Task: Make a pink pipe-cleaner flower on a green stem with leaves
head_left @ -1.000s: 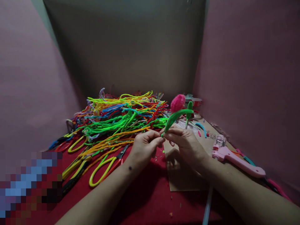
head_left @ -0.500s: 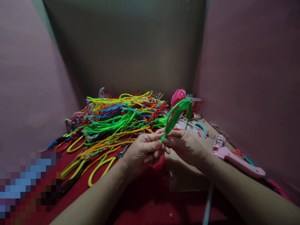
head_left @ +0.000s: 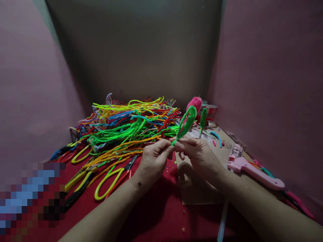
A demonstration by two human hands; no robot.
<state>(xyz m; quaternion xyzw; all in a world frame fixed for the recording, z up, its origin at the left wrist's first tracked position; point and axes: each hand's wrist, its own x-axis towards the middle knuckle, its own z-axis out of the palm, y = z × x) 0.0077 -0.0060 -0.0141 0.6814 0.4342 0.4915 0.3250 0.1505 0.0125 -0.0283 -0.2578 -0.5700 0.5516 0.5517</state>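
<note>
A looped green pipe-cleaner leaf (head_left: pixel 189 121) points up and right between my hands. The fingers of my left hand (head_left: pixel 154 159) are closed in a pinch at its twisted lower end. My right hand (head_left: pixel 200 155) grips the leaf's base just beside, thumb and fingertips closed on it. Behind the leaf shows a pink fuzzy flower head (head_left: pixel 195 102), partly covered. A second green leaf (head_left: pixel 203 118) stands upright to the right, on a stem whose lower part my right hand hides.
A heap of coloured pipe cleaners (head_left: pixel 126 126) spreads at the back left. Yellow-handled scissors (head_left: pixel 107 183) and yellow-black pliers (head_left: pixel 84 183) lie on the red cloth (head_left: pixel 151 215). At the right, a pink glue gun (head_left: pixel 254 171) rests on a cardboard sheet (head_left: pixel 191 195).
The green leaf has tilted more upright and its tip has shifted left, apart from the second leaf. My left fingers have turned and drawn in to a tighter pinch.
</note>
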